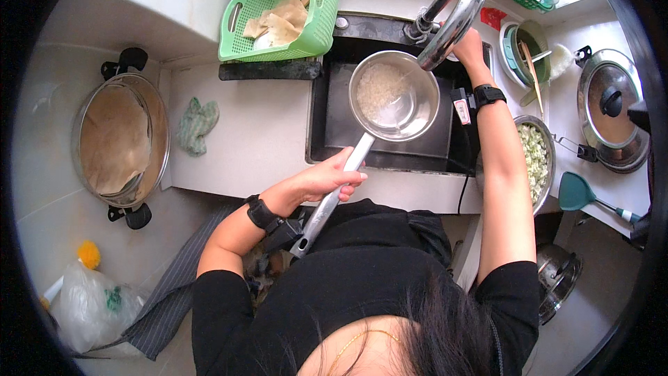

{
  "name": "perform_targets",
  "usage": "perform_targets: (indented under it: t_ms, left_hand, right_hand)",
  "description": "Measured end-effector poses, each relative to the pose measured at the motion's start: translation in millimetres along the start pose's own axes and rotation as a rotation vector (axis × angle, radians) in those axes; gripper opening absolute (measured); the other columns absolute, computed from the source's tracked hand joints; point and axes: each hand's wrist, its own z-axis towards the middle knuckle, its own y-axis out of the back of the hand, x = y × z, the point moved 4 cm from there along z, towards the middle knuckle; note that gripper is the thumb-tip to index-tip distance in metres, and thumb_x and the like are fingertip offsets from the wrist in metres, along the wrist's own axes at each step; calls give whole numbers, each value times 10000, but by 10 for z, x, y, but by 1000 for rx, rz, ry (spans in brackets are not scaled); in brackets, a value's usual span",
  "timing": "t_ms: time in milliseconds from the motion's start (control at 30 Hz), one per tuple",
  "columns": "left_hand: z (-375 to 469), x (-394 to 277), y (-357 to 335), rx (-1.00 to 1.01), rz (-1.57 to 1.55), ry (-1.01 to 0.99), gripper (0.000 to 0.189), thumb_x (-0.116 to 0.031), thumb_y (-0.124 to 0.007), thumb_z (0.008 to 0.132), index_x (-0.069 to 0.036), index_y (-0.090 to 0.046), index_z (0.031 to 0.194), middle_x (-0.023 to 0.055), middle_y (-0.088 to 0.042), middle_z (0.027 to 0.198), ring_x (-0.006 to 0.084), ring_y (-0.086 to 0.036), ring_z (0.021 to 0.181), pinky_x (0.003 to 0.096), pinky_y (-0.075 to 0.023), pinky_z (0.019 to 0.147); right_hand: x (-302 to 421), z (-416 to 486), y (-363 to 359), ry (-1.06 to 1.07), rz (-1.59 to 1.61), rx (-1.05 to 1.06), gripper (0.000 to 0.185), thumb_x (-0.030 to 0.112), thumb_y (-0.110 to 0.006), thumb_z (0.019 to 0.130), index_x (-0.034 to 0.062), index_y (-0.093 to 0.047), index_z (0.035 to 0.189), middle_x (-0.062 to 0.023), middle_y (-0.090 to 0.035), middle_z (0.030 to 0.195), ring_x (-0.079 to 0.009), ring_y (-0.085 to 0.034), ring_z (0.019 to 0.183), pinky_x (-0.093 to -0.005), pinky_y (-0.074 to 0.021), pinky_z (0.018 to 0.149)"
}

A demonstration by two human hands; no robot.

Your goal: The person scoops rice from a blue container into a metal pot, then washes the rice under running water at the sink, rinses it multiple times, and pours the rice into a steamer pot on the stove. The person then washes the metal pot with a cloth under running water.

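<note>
My left hand [334,175] is wrapped around the long metal handle [323,214] of a stainless-steel saucepan [429,115]. The pan is over the black sink [334,130], its mouth below the end of the chrome faucet [459,21]. White grains that look like rice [378,89] lie in the pan, heaped toward its left side. Whether water is flowing cannot be made out. My right hand [469,49] reaches past the spout to the faucet's base. Its fingertips are hidden behind the spout, so their grip is unclear.
A green plastic basket [282,55] stands at the sink's back left. On the left are a green cloth [198,125] and a large pot [166,130]. To the right lie a bowl of chopped greens [535,159], a lidded pan [610,99] and a teal spatula [575,191].
</note>
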Motion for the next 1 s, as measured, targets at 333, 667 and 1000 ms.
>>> perform_targets:
  t_ms: [333, 667, 1000]
  left_hand:
    - [42, 64, -67, -3, -26, 52, 246, -74, -526, 892, -59, -341, 1053, 6, -423, 675, 71, -419, 504, 218, -388, 441]
    - [-19, 120, -83, 15, -6, 63, 234, -76, -530, 888, -53, -355, 1040, 6, -433, 674, 71, -429, 517, 213, -397, 450]
    - [-55, 215, -90, 33, 51, 84, 249, -78, -539, 878, -50, -351, 1039, 9, -452, 701, 65, -455, 512, 209, -431, 444]
  right_hand:
    - [181, -188, 111, 93, -174, -21, 206, 271, -568, 818, 82, -645, 840, -152, -636, 770, -334, -613, 726, -422, -488, 650]
    - [217, -255, 103, 94, -217, 11, 207, 248, -566, 816, 83, -665, 892, -154, -642, 791, -319, -620, 752, -411, -491, 687]
    - [232, -290, 89, 74, -263, 45, 226, 249, -546, 829, 91, -664, 941, -144, -647, 835, -312, -620, 783, -406, -492, 709]
